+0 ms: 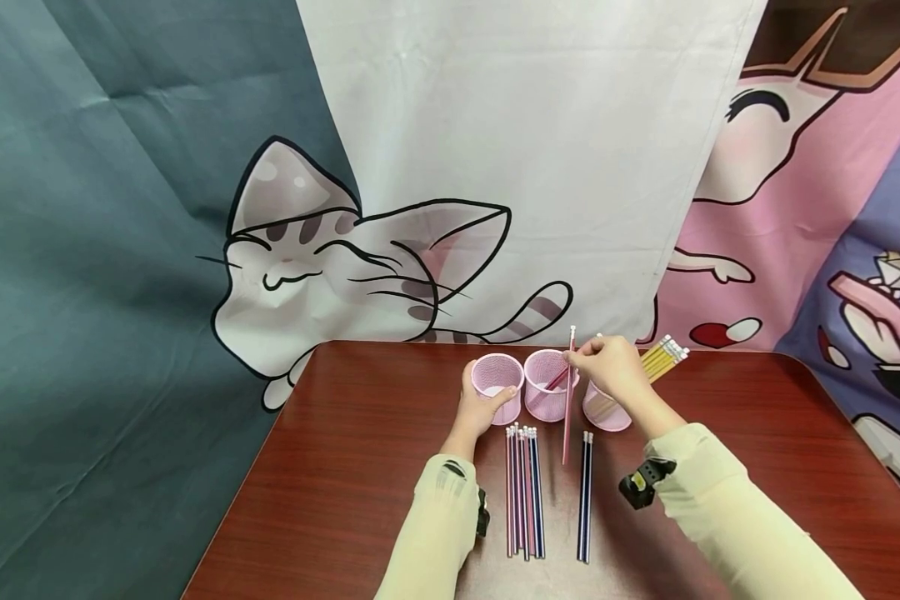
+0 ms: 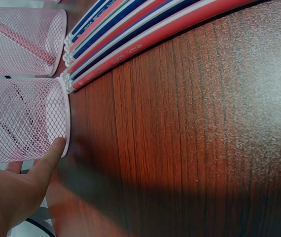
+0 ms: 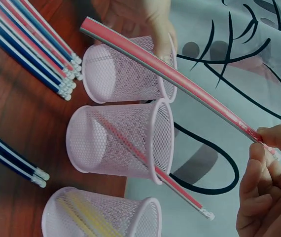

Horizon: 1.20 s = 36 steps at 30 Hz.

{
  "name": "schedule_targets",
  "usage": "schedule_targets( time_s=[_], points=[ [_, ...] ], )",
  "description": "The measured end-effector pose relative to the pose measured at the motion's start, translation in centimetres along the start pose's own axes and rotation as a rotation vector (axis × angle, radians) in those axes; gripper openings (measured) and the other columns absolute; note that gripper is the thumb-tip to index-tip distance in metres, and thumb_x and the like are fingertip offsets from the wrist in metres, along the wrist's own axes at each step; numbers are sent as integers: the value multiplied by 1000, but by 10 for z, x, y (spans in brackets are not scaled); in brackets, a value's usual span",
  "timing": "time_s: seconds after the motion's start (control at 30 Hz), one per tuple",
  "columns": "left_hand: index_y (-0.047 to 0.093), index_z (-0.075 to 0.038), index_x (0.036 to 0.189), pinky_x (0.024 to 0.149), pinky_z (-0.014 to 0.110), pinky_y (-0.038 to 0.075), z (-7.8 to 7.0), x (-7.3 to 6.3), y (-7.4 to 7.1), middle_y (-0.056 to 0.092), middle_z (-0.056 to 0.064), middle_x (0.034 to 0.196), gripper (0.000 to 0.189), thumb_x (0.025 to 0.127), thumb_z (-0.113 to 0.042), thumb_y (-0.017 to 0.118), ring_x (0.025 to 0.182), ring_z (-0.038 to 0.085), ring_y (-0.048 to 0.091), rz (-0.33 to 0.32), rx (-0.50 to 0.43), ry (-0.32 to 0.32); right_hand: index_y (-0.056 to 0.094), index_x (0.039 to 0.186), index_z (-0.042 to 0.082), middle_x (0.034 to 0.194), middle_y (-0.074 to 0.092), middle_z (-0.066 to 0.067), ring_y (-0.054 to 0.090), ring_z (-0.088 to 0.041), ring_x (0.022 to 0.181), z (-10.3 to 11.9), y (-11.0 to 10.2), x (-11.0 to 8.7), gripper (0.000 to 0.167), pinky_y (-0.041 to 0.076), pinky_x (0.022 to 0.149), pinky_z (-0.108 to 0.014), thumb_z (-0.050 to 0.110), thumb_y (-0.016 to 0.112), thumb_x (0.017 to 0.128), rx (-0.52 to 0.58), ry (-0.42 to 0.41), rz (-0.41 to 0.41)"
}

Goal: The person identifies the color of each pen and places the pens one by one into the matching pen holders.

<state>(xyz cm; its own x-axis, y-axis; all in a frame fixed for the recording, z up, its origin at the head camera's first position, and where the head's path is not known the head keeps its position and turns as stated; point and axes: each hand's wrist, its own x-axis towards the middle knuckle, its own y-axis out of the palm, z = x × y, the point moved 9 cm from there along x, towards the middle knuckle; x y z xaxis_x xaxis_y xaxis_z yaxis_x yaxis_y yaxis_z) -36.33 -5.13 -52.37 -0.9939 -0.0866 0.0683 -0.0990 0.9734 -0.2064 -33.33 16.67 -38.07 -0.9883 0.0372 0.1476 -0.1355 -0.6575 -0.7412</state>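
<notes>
My left hand (image 1: 477, 410) grips the leftmost pink mesh pencil cup (image 1: 512, 413), its thumb at the near side; no pencil shows in this cup. In my right hand (image 1: 613, 367), thumb and fingers pinch a red-striped pencil (image 3: 165, 71) close to its white eraser end. That pencil slants across the right wrist view, its other end pointing down toward the table in the head view. Just beside it stands the middle mesh cup (image 3: 116, 158), with a red pencil (image 3: 182, 192) leaning inside. Yellow pencils (image 1: 663, 360) lean in the right mesh cup (image 1: 607, 422).
On the brown table (image 1: 360, 467), a row of several red and blue striped pencils (image 1: 525, 500) lies in front of the cups. A few dark blue pencils (image 1: 585, 500) lie to their right. A cartoon-printed cloth (image 1: 540, 167) hangs behind the table's back edge.
</notes>
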Motion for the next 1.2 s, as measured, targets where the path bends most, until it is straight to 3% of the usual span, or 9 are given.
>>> schedule_targets(
  time_s=[0.3, 0.5, 0.73, 1.03, 1.2],
  points=[
    [28, -12, 139, 98, 44, 35, -1, 1, 0, 45, 19, 129, 86, 71, -20, 80, 115, 34, 46, 11, -4, 10, 67, 76, 5, 64, 66, -4, 59, -13, 57, 4, -17, 8, 26, 41, 58, -29, 30, 65, 83, 97, 27, -122],
    [28, -13, 140, 97, 45, 35, 0, 1, 0, 44, 20, 130, 87, 71, -22, 81, 115, 35, 45, 12, 18, 1, 65, 76, 4, 65, 66, -6, 59, -6, 51, 5, -33, 16, 25, 41, 48, -20, 28, 66, 84, 165, 31, -223],
    [29, -15, 139, 98, 44, 34, 3, 2, 0, 45, 20, 130, 85, 72, -23, 80, 116, 35, 45, 26, -1, -7, 61, 82, 7, 70, 66, -3, 64, -11, 59, 2, -45, 22, 21, 41, 48, -17, 27, 65, 84, 234, 67, -318],
    [29, -13, 138, 98, 45, 34, 1, 0, 0, 45, 21, 129, 85, 71, -20, 81, 116, 36, 45, 20, -14, -1, 59, 84, 5, 71, 62, 0, 60, -4, 56, -16, -36, 21, 20, 46, 48, -16, 23, 67, 82, 340, 104, -379],
    [28, -14, 139, 99, 45, 34, 2, 0, -1, 44, 20, 131, 86, 71, -21, 81, 117, 35, 45, 13, 1, -16, 54, 88, 0, 71, 56, 1, 60, -7, 55, -39, -13, 20, 18, 53, 54, -27, 12, 66, 83, 538, 163, -342]
  ],
)
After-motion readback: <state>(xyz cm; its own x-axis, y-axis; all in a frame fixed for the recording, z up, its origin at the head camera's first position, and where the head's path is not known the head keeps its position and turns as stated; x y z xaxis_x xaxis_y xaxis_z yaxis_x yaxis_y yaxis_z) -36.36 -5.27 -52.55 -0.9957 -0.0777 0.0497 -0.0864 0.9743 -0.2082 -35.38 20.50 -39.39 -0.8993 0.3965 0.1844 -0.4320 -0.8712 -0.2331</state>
